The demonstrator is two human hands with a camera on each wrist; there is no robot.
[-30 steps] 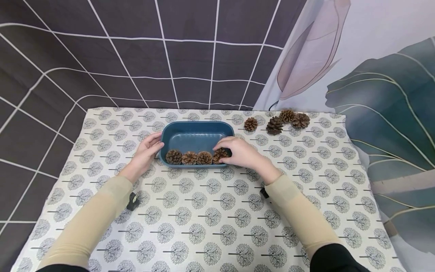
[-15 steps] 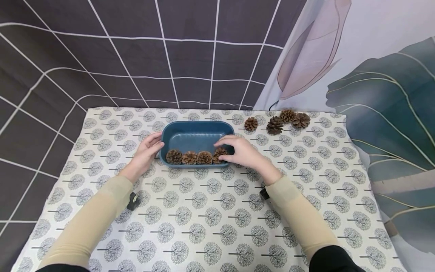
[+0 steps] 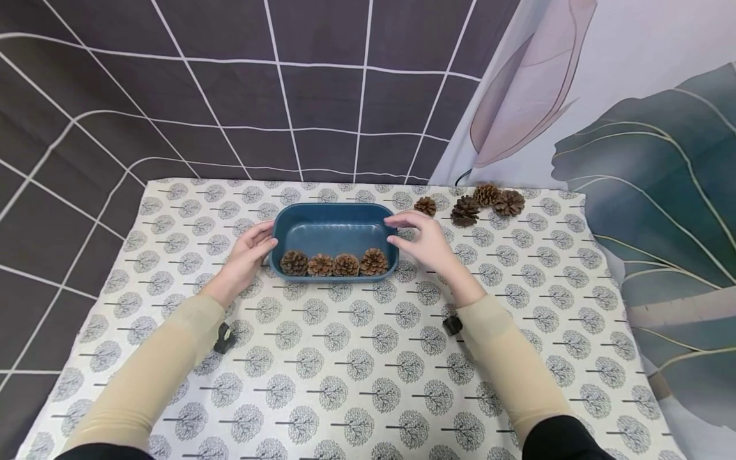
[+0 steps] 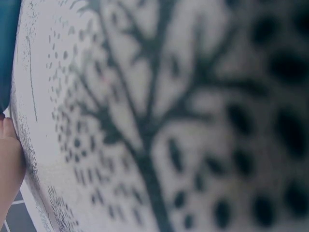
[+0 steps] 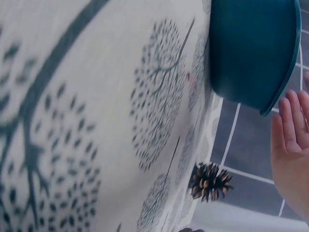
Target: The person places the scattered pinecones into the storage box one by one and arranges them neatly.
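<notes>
A blue oblong container (image 3: 333, 278) stands on the cloth, and in the head view a row of several brown pine cones (image 3: 346, 265) lies along its near side. My left hand (image 3: 244, 259) touches the container's left end with relaxed fingers. By the right end, my right hand (image 3: 425, 243) holds nothing; its fingers are extended and its fingertips are at the rim. From the right wrist, the container's outer wall (image 5: 253, 53) shows beside that hand (image 5: 292, 145). In the left wrist view only a bit of the left hand (image 4: 9, 169) is visible.
Beyond the right hand lies a single pine cone (image 3: 425, 206), and several more pine cones (image 3: 486, 195) cluster at the table's back right. The table has a white cloth (image 3: 356, 409) printed with trees. A dark, white-lined curtain (image 3: 322, 96) hangs behind.
My right hand has let go of the rightmost pine cone in the container and moved up and right to the container's right end. The left hand has stayed in place.
</notes>
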